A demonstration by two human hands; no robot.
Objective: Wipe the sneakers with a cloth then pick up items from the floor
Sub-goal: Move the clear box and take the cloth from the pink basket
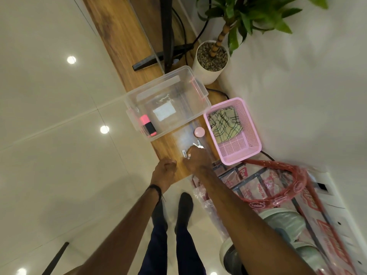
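My right hand [195, 158] reaches down to the wooden floor strip, fingertips bunched against a small white eraser-like piece [184, 153]; whether they grip it I cannot tell. Just beyond the knuckles lies a small metal item [198, 144], and farther on a round pink item [199, 132]. My left hand [165, 171] hovers beside it, curled into a fist with nothing showing in it. A checked cloth [224, 124] lies in the pink basket [246, 153]. A pale green sneaker [282, 221] sits at the lower right, partly hidden by my right arm.
A clear plastic bin [198, 90] holds a pink highlighter [148, 127] and stands on the wood strip [119, 36]. A potted plant [206, 74] stands behind it by black cables. Plastic-wrapped packs with a red bag [278, 187] lie under the sneaker. Glossy tiles [59, 135] spread left.
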